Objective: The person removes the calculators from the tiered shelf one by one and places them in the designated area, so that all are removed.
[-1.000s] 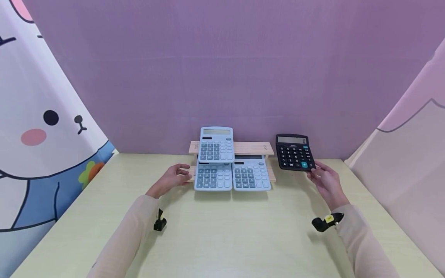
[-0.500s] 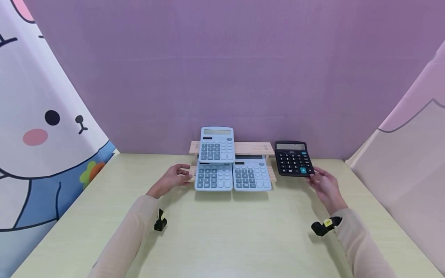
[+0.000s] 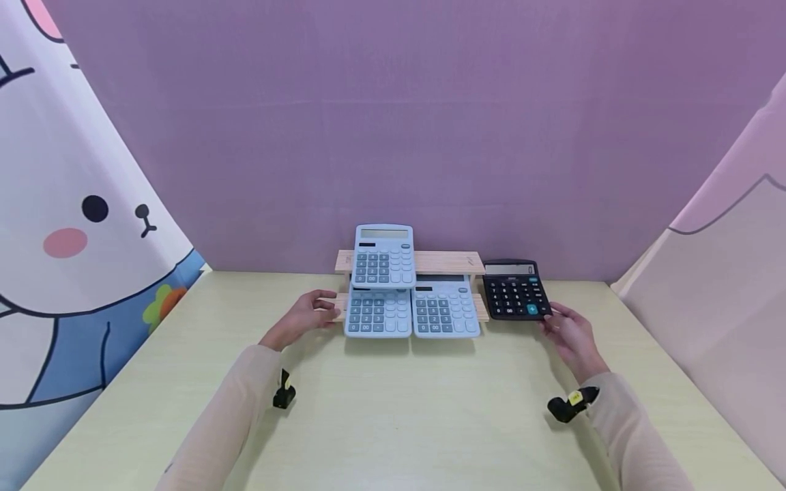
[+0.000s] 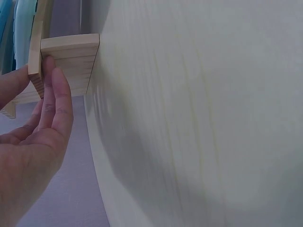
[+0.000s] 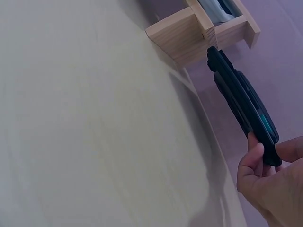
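Note:
A black calculator is pinched at its lower right corner by my right hand. It is held off the table, just right of a small wooden rack. In the right wrist view the calculator appears edge-on, thumb on one face and fingers on the other. My left hand grips the rack's left end; in the left wrist view the thumb and fingers pinch the end of a wooden slat. One light blue calculator rests on the upper tier, and two, a left one and a right one, on the lower.
The rack stands at the back of a pale wooden table, close to a purple cloth backdrop. A cartoon-printed cloth hangs on the left, and a pale pink cloth on the right.
My right hand has lowered the black calculator and brought it a little left, closer to the rack's right end. My left hand and the blue calculators stay where they were.

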Motion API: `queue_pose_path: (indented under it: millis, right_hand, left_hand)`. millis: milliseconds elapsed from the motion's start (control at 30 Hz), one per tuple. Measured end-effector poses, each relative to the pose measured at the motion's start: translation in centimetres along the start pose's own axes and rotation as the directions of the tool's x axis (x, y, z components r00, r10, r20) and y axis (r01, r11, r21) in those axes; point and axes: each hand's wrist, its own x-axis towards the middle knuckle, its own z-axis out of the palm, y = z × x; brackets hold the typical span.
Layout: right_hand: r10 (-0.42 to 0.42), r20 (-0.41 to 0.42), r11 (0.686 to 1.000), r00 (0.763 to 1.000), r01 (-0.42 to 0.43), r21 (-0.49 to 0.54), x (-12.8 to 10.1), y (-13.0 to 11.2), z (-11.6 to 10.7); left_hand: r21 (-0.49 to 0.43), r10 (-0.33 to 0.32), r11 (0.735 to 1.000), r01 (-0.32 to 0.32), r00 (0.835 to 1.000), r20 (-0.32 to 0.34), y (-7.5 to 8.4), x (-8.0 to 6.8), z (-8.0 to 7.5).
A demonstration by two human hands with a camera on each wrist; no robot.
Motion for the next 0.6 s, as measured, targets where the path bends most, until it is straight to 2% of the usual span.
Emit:
queue_pose_path:
  millis: [333, 433, 600]
  right_hand:
    - [0.004, 0.008, 1.000, 1.000, -0.004, -0.026, 0.18, 0.65, -0.06]
    - [0.005, 0.017, 1.000, 1.000, -0.005, -0.015, 0.18, 0.78, -0.06]
    - [0.006, 0.005, 0.999, 1.000, -0.006, -0.036, 0.27, 0.93, 0.06]
  left_hand:
    - [-0.001, 0.009, 1.000, -0.009, 1.000, 0.006, -0.24, 0.13, -0.11]
    - [-0.003, 0.007, 1.000, -0.007, 1.000, 0.023, 0.38, -0.43, -0.05]
    - [-0.003, 0.004, 1.000, -0.004, 1.000, 0.021, 0.08, -0.13, -0.08]
